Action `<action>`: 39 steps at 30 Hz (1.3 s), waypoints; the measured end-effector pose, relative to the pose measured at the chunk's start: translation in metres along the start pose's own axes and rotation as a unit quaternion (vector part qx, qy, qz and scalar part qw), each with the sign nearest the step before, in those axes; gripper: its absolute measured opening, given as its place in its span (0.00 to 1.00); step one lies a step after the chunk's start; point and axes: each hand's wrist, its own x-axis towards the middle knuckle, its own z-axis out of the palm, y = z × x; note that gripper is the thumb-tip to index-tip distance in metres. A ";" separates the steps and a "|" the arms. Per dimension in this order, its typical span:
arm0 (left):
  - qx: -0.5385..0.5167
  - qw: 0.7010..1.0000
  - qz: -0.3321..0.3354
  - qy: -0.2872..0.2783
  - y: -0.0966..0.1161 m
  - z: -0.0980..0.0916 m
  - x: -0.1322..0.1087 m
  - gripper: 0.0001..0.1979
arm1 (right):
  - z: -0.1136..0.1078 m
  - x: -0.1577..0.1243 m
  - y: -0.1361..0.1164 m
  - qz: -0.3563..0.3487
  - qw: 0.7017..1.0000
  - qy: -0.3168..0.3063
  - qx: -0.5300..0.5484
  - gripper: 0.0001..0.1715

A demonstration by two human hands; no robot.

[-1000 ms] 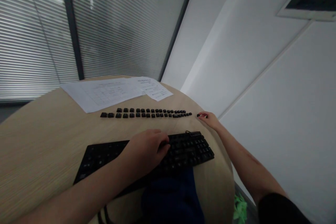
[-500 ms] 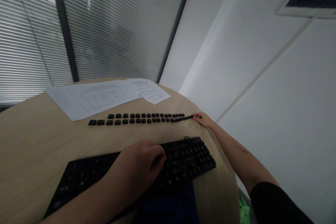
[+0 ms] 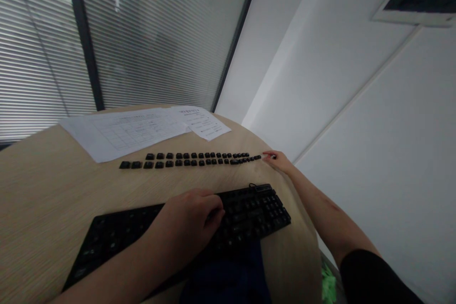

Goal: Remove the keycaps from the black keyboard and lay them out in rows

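My left hand (image 3: 194, 216) rests on the black keyboard (image 3: 249, 216), fingers curled inward and closed. Whatever lies in its grip, if anything, is hidden. Two long rows of loose black keycaps (image 3: 179, 163) run across the table beyond the keyboard. At the right end of the nearer row is my right hand (image 3: 280, 160), its fingertips a little apart from the last cap. A small dark piece, apparently a keycap (image 3: 273, 156), shows within its bent fingers.
Printed paper sheets (image 3: 138, 128) lie on the wooden table (image 3: 42, 190) behind the rows. A blind-covered glass partition (image 3: 160, 33) and a white wall (image 3: 374, 152) border the table. Something bright green (image 3: 328, 285) is low at the right.
My right hand has drawn slightly away from the end of the nearer row, and its fingertips no longer touch the last keycap. My left hand stays on the keyboard.
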 end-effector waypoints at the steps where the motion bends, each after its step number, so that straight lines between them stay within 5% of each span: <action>1: 0.000 1.000 0.001 -0.002 0.000 0.000 0.000 0.11 | -0.004 -0.003 -0.003 0.006 1.000 0.021 0.012 0.24; 7: 0.047 0.999 0.004 -0.020 0.002 -0.005 0.001 0.10 | -0.034 -0.049 -0.035 0.038 0.985 0.117 0.122 0.42; 15: 0.103 0.994 0.004 -0.021 -0.008 0.005 0.001 0.18 | -0.042 -0.136 -0.087 0.103 0.986 0.033 0.125 0.40; 25: 0.148 0.986 -0.010 -0.077 -0.017 0.019 -0.001 0.29 | -0.006 -0.130 -0.088 0.104 0.987 0.069 0.098 0.37; 39: 0.145 0.985 -0.024 -0.087 -0.015 0.016 0.000 0.29 | -0.008 -0.124 -0.090 0.102 0.993 0.012 0.052 0.33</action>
